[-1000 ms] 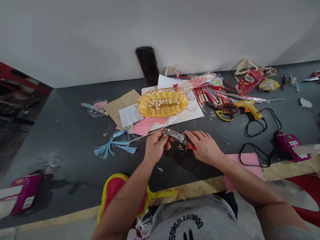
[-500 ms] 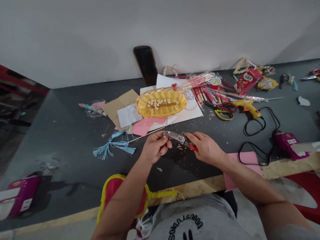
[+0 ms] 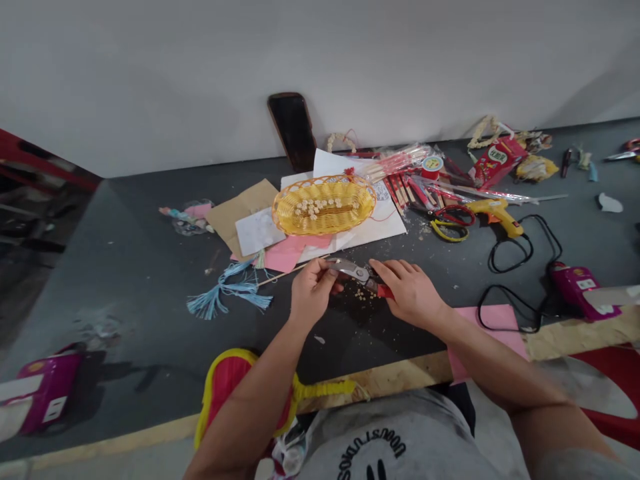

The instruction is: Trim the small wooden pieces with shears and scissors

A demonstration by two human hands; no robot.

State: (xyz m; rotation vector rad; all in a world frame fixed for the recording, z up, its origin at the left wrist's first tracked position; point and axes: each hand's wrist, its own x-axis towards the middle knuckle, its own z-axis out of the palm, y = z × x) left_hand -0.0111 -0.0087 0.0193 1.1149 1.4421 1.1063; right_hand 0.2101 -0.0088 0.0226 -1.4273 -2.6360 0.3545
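Observation:
My right hand point(image 3: 411, 288) is wrapped round the red handles of a pair of pruning shears point(image 3: 354, 270), whose metal blades point left. At the blade end is my left hand point(image 3: 313, 290), its thumb and fingers pinched together by a tiny pale piece too small to name. Beneath the shears, several small pale bits point(image 3: 361, 293) lie scattered on the dark table. Beyond both hands stands a yellow woven basket point(image 3: 325, 223) with small cream flower-like pieces in it. Left of my left hand lie blue tassels point(image 3: 220, 293) and a thin stick point(image 3: 280, 275).
Right of the basket are red-handled scissors point(image 3: 453, 223), a yellow glue gun point(image 3: 500, 215) with a black cord and packaged sticks point(image 3: 400, 163). A phone point(image 3: 293, 131) leans on the wall. A red fan with yellow edging point(image 3: 227, 377) rests at the front edge. Purple boxes point(image 3: 50, 390) sit at the sides.
My left hand has turned slightly, its fingers curling more behind the blades and its back showing more. The shears have shifted very little; my right hand keeps its grip.

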